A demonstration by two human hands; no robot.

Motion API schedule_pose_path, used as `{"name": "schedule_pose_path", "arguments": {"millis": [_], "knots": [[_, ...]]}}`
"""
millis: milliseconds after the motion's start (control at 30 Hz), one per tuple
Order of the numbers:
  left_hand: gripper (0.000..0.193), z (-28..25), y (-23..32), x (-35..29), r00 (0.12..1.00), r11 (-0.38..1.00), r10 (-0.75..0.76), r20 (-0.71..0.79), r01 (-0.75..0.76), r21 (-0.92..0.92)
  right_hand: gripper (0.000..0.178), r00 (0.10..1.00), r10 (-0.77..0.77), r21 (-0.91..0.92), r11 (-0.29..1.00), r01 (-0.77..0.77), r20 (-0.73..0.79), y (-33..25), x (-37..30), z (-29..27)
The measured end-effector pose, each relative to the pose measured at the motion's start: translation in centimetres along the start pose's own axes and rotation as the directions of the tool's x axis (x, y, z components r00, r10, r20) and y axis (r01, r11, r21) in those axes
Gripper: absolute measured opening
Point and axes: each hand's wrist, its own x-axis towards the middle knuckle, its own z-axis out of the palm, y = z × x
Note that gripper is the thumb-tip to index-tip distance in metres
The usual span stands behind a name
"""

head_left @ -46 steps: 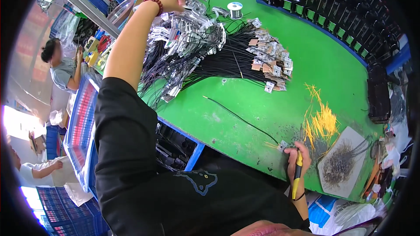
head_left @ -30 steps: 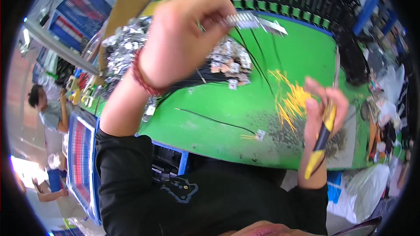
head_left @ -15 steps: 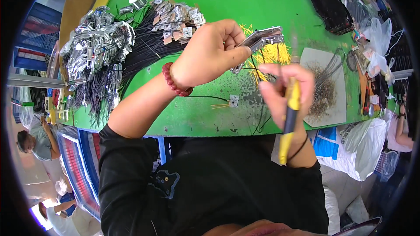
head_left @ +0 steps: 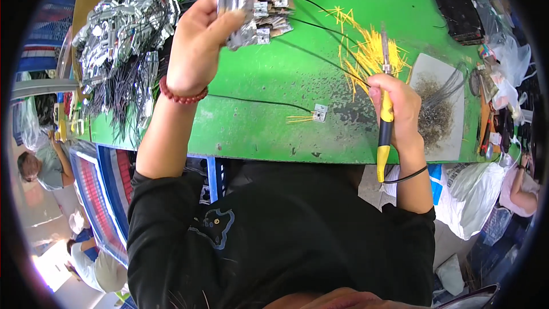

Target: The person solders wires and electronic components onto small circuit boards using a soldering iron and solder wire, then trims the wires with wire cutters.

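My left hand (head_left: pixel 197 46) is closed on a shiny silvery metal part (head_left: pixel 235 6), smeared by motion, at the front of a stack of small square boards (head_left: pixel 274 14). My right hand (head_left: pixel 403 106) grips a soldering iron (head_left: pixel 385 131) by its yellow and black handle, its tip pointing away from me. Thin black cables (head_left: pixel 329 30) run from the part and boards towards my right fingers; whether these pinch a cable end I cannot tell. Beyond that hand lie many thin yellow wires (head_left: pixel 374 51). A single small board (head_left: pixel 320 113) with yellow wires and a black cable rests between my hands.
A heap of silvery metal parts with black cables (head_left: pixel 126 40) covers the left of the green table (head_left: pixel 251 143). To the right lies a pale board (head_left: pixel 452 131) with brownish residue and a wire coil. A black object (head_left: pixel 454 8) stands far right. People are seated at both sides.
My left hand has carried the metal part leftwards and away, over to the stacked boards. My right hand has shifted right with the soldering iron, and black cables now stretch between.
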Motion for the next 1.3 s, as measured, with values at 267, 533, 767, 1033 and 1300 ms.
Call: {"name": "schedule_pose_path", "arguments": {"millis": [267,533,767,1033,1300], "knots": [[0.021,-7.3,-8.5,-9.1,0.928,0.795,-0.036,-0.37,0.251,0.553,0.031,0.963,0.204,-0.015,0.979,-0.205,0.175,0.0,-3.6,5.1],[0.035,-4.4,-5.9,-6.7,0.88,-0.065,0.469,0.077,-0.053,0.997,0.019,0.899,0.429,0.426,0.801,-0.421,0.082,-1.3,-5.6,7.5],[0.023,7.1,-7.4,-7.0,0.879,0.617,-0.016,0.477,-0.367,0.697,0.018,0.922,0.365,0.578,0.728,-0.368,0.129,-3.0,-5.7,7.1],[0.009,7.2,-9.0,-7.4,0.88,0.617,0.116,0.46,-0.427,0.661,0.029,0.848,0.506,0.494,0.703,-0.512,0.159,-2.2,-7.7,6.0],[0.012,7.9,-9.2,-7.6,0.916,0.676,0.145,0.375,-0.368,0.638,0.034,0.811,0.578,0.683,0.557,-0.473,0.091,-2.2,-6.6,6.7]]}}
